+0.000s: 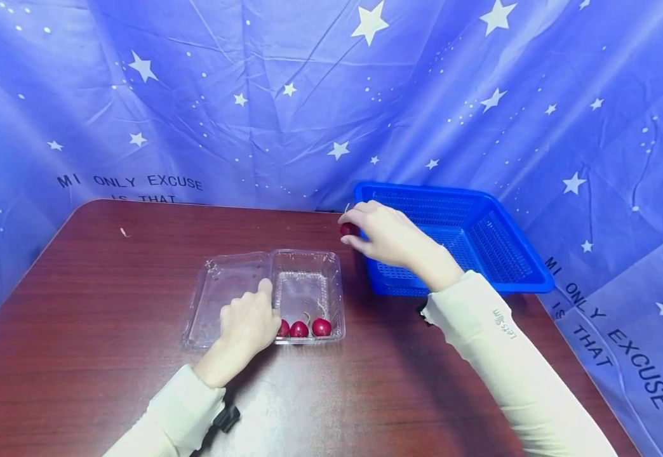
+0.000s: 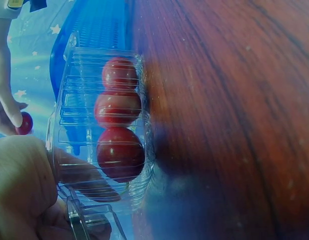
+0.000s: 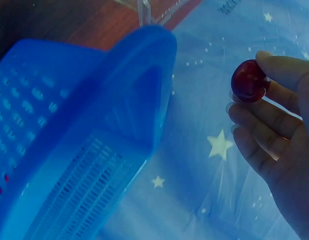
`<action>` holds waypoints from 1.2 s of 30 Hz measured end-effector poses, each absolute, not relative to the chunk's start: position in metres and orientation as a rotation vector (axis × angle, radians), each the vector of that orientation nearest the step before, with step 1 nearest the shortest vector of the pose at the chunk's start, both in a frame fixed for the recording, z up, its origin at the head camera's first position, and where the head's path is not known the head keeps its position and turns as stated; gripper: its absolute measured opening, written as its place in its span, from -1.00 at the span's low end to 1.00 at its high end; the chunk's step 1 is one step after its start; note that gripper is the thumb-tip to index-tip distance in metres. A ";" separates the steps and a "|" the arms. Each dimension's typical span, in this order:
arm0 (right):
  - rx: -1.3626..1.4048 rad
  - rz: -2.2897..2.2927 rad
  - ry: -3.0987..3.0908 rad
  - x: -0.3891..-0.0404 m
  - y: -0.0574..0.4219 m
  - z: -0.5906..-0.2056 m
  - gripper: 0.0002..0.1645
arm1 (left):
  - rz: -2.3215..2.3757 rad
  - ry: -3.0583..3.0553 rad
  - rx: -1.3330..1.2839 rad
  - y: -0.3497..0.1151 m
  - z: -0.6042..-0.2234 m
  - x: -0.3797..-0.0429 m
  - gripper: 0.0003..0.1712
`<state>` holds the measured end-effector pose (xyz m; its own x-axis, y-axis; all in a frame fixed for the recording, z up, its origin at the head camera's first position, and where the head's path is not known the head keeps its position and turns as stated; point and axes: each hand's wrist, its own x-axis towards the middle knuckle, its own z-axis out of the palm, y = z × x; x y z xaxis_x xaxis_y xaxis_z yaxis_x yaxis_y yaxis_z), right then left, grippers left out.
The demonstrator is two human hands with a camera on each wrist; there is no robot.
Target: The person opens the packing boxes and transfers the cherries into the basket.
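My right hand (image 1: 385,233) pinches a dark red cherry (image 1: 347,229) with a stem between thumb and fingertips, by the left rim of the blue basket (image 1: 517,235). In the right wrist view the cherry (image 3: 248,80) hangs clear of the basket's rim. My left hand (image 1: 249,324) grips the hinge side of a clear plastic clamshell box (image 1: 338,292); through the wall in the left wrist view, one finger shows inside. Three cherries (image 2: 119,109) sit in a row along the box's near wall. Its clear lid (image 1: 231,279) lies folded out to the left, partly behind the left hand.
The box stands on a reddish-brown wooden table (image 1: 108,298), left of the basket. A small pale scrap (image 1: 124,233) lies at the table's far left. Behind the table hangs a blue curtain (image 1: 286,127) with stars. Red spots show through the basket's holes in the right wrist view.
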<state>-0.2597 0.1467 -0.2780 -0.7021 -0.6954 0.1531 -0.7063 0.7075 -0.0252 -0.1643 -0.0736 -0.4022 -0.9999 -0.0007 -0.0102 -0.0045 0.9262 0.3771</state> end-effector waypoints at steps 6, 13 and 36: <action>1.061 0.173 -2.824 -0.266 0.161 -0.273 -0.61 | 0.600 3.070 -0.004 -0.074 -0.402 -0.164 -0.75; 0.990 0.225 -2.852 -0.272 0.177 -0.267 -0.55 | 0.596 3.089 -0.005 -0.074 -0.402 -0.164 -0.74; 0.763 0.108 -3.014 -0.287 0.223 -0.275 -0.56 | 0.595 3.065 -0.008 -0.074 -0.399 -0.164 -0.74</action>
